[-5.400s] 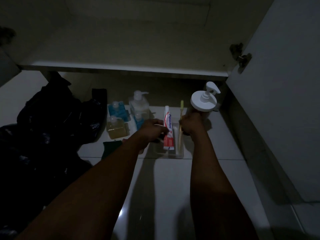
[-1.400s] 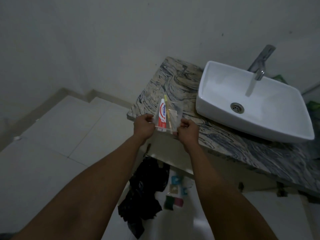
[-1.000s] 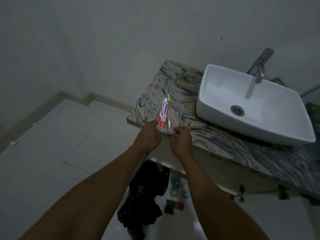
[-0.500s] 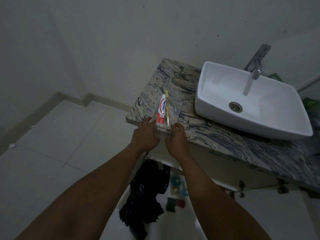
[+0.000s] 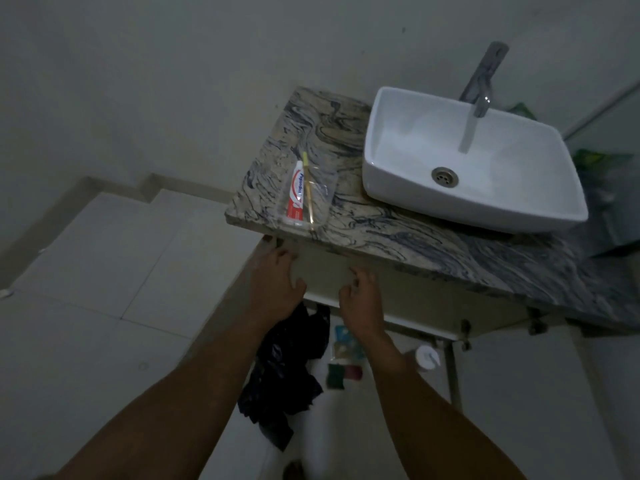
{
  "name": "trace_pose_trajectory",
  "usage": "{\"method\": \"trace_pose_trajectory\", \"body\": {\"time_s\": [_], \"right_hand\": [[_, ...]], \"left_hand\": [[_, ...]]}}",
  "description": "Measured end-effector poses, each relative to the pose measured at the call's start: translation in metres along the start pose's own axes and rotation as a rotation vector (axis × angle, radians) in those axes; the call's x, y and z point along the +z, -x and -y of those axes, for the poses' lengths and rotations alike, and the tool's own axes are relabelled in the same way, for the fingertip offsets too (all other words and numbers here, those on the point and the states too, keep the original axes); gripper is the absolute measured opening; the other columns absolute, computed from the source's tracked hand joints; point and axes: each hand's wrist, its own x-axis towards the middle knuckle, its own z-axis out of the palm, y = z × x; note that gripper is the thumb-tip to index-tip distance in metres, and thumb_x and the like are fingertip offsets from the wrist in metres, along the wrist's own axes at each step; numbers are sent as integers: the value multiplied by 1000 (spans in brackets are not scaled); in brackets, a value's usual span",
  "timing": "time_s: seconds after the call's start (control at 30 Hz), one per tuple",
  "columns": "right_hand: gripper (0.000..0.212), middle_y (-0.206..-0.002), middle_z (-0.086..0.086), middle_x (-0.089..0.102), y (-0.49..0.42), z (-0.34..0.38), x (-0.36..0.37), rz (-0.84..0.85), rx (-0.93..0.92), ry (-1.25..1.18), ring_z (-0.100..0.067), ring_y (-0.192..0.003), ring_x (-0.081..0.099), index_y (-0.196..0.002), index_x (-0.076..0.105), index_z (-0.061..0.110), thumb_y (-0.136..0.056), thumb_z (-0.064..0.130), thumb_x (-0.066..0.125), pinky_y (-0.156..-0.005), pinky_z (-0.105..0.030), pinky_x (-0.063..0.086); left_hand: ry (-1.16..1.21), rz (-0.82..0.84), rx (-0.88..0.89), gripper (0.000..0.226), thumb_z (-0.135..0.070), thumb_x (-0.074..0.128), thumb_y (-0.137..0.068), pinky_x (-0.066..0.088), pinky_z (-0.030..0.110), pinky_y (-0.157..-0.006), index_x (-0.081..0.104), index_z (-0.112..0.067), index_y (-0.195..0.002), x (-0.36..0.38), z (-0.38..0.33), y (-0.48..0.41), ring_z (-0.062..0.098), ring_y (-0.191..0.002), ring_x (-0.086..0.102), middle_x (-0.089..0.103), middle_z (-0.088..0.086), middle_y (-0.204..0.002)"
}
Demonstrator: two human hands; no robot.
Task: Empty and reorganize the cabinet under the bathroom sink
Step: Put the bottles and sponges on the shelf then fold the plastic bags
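And the hands are off! Half a second ago we were easing the clear tray [image 5: 322, 199] onto the counter [image 5: 398, 233]; now both hands have dropped below the counter's edge and the tray stands by itself. It sits near the front corner of the stone, at nine o'clock from the basin [image 5: 485, 216], with the toothpaste [image 5: 296, 195] and the toothbrush [image 5: 308, 190] leaning inside it.

Our left hand [image 5: 277, 285] hangs at six o'clock from the tray, fingers loosely spread and holding nothing. Our right hand [image 5: 360, 303] is just beside it at three o'clock, fingers softly curled, also empty.

So we judge that one item is out and we are between trips, still in the emptying stage. Plenty is left at six o'clock below our hands, at the foot of the cabinet [image 5: 408, 292]: the black bag [image 5: 287, 368], the small bottles [image 5: 346, 344], and the pump bottle [image 5: 427, 358] over at four o'clock.

Next, we think, comes a crouch and a reach back down. The bottles stand close together, so a two-handed gather or one bottle per hand looks sensible, and the counter between the tray and the wall offers a landing spot.
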Motion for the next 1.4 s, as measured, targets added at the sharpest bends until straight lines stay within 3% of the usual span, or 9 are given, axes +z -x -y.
{"method": "trace_pose_trajectory", "body": {"time_s": [0.13,0.23,0.37,0.53,0.6,0.83,0.97,1.07,1.4], "right_hand": [[41,-133,-11,49,57,-74,-17,43,185,16,-23,-118,53,-134,49,8,-94,4,51,-102,-30,42],[42,-133,-11,51,89,-121,-39,61,300,28,-22,-117,54,-133,50,7,-92,2,56,-93,-14,42],[42,-129,-12,55,118,-174,-73,40,380,47,-25,-118,56,-131,51,8,-90,6,61,-101,-36,47],[46,-134,-11,53,132,-228,-115,25,511,61,-24,-122,52,-136,49,9,-92,13,60,-98,-21,36],[50,-141,-12,47,133,-250,-129,21,553,39,-24,-129,47,-140,45,7,-93,13,60,-100,-20,31],[66,-151,-11,37,117,-337,-155,46,669,-68,-26,-138,37,-149,33,10,-92,22,64,-111,-35,34],[70,-152,-9,37,92,-411,-141,31,674,-58,-25,-138,37,-150,32,13,-90,26,66,-111,-36,35],[72,-152,-10,36,77,-479,-113,14,706,-35,-26,-138,36,-150,29,15,-89,26,67,-111,-38,34],[70,-138,-6,48,43,-708,30,-32,529,40,-19,-129,45,-142,40,8,-83,20,75,-104,-23,33]], "left_hand": [[5,188,-35,50,-34,60,-77,53,42,-88,64,-7,-119,49,-4,37,36,-105,59,60,18,-119],[-14,332,-40,45,-33,61,-82,52,38,-85,62,-10,-121,84,-23,59,31,-108,58,58,12,-121],[-21,468,-51,55,-37,62,-87,48,36,-94,53,-10,-135,129,-62,81,29,-121,50,50,11,-137],[7,582,-97,70,-56,61,-82,47,38,-97,52,-15,-137,185,-110,96,26,-121,50,50,8,-136],[-37,610,-97,66,-50,64,-85,47,41,-99,50,-16,-139,211,-122,102,27,-125,48,48,8,-139],[-79,639,-114,53,-37,64,-84,51,41,-93,52,-18,-132,304,-149,112,27,-115,55,53,6,-129],[-49,662,-115,57,-30,68,-86,46,34,-98,50,-15,-139,382,-135,111,25,-117,55,51,6,-134],[-55,725,-78,66,-32,69,-85,44,39,-104,44,-16,-144,454,-108,105,27,-122,53,50,10,-136],[5,813,42,85,-27,74,-84,38,39,-110,25,-15,-153,707,0,60,28,-136,41,39,12,-149]]}}
